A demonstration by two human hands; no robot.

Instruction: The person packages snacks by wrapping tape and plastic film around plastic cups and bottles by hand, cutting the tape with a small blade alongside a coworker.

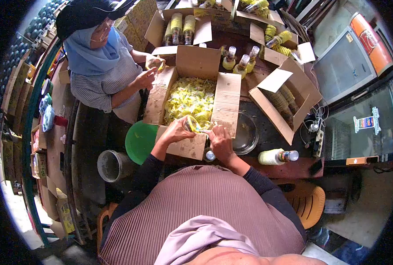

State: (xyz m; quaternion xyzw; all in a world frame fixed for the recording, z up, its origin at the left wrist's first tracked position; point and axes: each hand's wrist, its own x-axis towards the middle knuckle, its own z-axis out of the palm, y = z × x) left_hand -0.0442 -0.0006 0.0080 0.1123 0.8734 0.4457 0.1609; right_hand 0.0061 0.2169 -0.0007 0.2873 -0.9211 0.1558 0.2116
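Observation:
My left hand [178,131] is closed around a clear plastic cup with a yellow rim [193,123], tilted with its mouth toward my right. My right hand [221,142] is closed at the cup's rim, pinching something small and thin that I cannot make out. Both hands are over the near edge of an open cardboard box [197,62]. Inside the box lies a heap of yellow and whitish plastic scraps [189,100]. Below my hands, a small bottle or jar with a clear cap [210,155] shows partly beside the front flap.
Across on the left, a co-worker [103,84] handles a small yellow item. A green basin [142,142] and grey bucket [112,166] stand left. Right are a clear round lid or bowl [246,134], a lying stack of cups [271,157] and a box of stacked cups [284,104]. Bottles [242,66] stand behind.

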